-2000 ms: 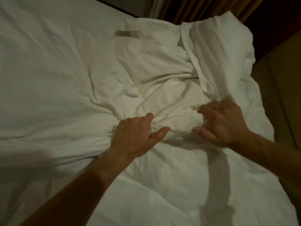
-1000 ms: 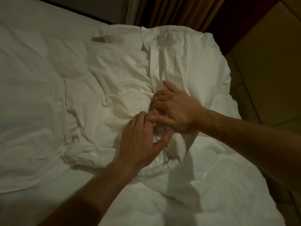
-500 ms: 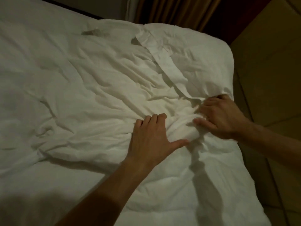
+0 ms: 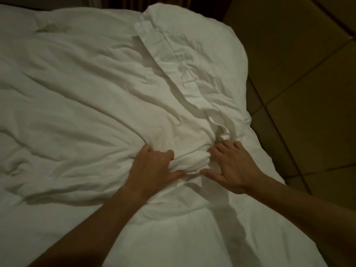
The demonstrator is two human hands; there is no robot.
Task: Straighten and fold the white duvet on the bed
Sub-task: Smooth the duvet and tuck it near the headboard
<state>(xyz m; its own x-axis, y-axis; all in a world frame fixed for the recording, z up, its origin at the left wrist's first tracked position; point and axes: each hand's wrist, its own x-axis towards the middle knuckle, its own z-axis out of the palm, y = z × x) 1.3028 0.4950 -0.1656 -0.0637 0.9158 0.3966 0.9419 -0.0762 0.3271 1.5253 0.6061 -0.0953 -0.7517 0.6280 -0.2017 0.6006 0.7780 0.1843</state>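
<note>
- Gripping a bunched ridge of the white duvet point(image 4: 107, 89), the left hand point(image 4: 152, 168) has fingers curled round it.
- The right hand point(image 4: 234, 167) just right clutches the same ridge, which runs left-right between them.

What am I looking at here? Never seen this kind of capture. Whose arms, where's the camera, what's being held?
There is no robot. A person wears one wide-angle camera on the head, looking forward and down, so the two bare arms reaching in from the bottom edge are that person's own.

The surface is a bed covered by a crumpled white duvet. Its flat hemmed edge band runs diagonally across the upper middle. To the right is a tiled floor.

The left hand grips a bunched ridge of the duvet, fingers curled over it and thumb below. The right hand is at the other end of the same bunch, fingers spread and digging into the cloth, thumb stretched toward the left one. Whether it has truly closed on the fabric is hard to say.

The duvet is not yet straightened or folded.
</note>
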